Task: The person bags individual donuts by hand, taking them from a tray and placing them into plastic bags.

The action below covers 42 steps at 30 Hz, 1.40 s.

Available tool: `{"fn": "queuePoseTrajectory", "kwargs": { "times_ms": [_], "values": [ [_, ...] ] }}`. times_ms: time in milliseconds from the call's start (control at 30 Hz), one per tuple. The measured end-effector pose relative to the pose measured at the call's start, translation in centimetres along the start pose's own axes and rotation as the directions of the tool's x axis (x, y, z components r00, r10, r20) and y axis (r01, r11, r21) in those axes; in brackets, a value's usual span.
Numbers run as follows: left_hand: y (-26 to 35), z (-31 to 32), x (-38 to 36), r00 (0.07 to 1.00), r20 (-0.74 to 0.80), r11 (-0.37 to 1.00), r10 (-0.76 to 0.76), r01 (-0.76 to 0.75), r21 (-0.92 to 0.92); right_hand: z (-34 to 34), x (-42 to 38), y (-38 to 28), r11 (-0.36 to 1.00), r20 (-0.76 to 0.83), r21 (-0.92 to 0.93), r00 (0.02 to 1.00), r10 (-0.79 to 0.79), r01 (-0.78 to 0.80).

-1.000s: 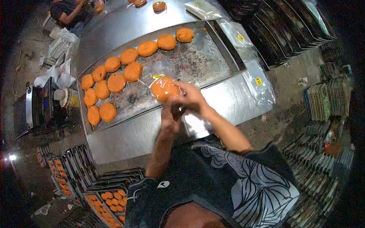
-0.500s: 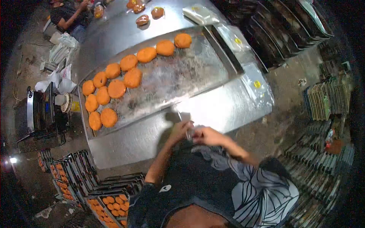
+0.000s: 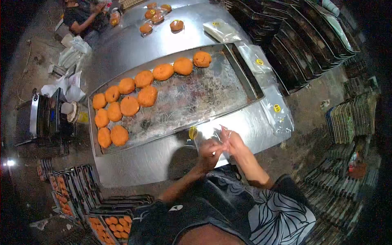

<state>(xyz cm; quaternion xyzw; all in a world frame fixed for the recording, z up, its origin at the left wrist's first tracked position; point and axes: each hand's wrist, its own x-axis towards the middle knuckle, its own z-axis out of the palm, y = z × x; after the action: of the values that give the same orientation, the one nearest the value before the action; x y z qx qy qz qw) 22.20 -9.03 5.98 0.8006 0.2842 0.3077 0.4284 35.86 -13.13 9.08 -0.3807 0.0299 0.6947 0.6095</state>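
Note:
Near the front edge of the metal table, a clear plastic bag (image 3: 203, 135) with a yellow round label hangs between my hands. The fingers of my left hand (image 3: 209, 154) are closed on its near edge. My right hand (image 3: 235, 145) pinches the bag just to the right, very close to the left fingers. Directly beyond them is a metal baking tray (image 3: 196, 107) with several round orange-brown buns along its far side and left end. One bun (image 3: 201, 59) sits alone at the right end of the row. Whether the bag holds anything is hard to see.
Stacks of clear bags (image 3: 272, 107) with yellow labels lie along the table's right side. Bagged buns (image 3: 155, 17) rest at the far end, near another person (image 3: 79, 18). Racks of dark trays (image 3: 310, 36) stand right; bun-filled trays (image 3: 118, 226) stand lower left.
My hands have shifted right and slightly down in view, and the bag now shows spread between them with its yellow label visible. The tray and table sit lower in view.

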Motion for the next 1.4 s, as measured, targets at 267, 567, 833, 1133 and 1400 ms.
{"fn": "queuePoseTrajectory", "kwargs": {
  "times_ms": [267,567,833,1133,1400],
  "values": [
    [-5.5,-8.8,4.9,0.776,-0.232,0.254,-0.587,-0.095,-0.963,1.0,14.6,5.5,0.491,0.577,-0.57,0.746,-0.331,0.659],
    [-5.0,-17.6,4.0,0.507,-0.382,0.303,-0.773,-0.236,-0.924,3.6,29.4,-12.2,-0.608,0.532,-0.794,0.501,-0.683,0.016],
    [-5.2,-17.4,6.2,0.536,-0.357,0.116,-0.765,-0.432,-0.895,5.8,10.4,-3.1,-0.432,0.588,-0.805,0.457,-0.667,0.406],
    [2.1,-7.8,6.2,0.869,-0.077,0.198,-0.489,0.025,-0.98,9.4,1.3,-0.1,-0.564,0.752,-0.657,0.39,-0.531,0.5],
    [0.9,-6.9,3.6,0.881,0.314,-0.242,-0.354,0.238,-0.941,7.6,2.0,3.9,-0.056,0.393,-0.826,0.503,-0.77,0.561]
  ]
}}
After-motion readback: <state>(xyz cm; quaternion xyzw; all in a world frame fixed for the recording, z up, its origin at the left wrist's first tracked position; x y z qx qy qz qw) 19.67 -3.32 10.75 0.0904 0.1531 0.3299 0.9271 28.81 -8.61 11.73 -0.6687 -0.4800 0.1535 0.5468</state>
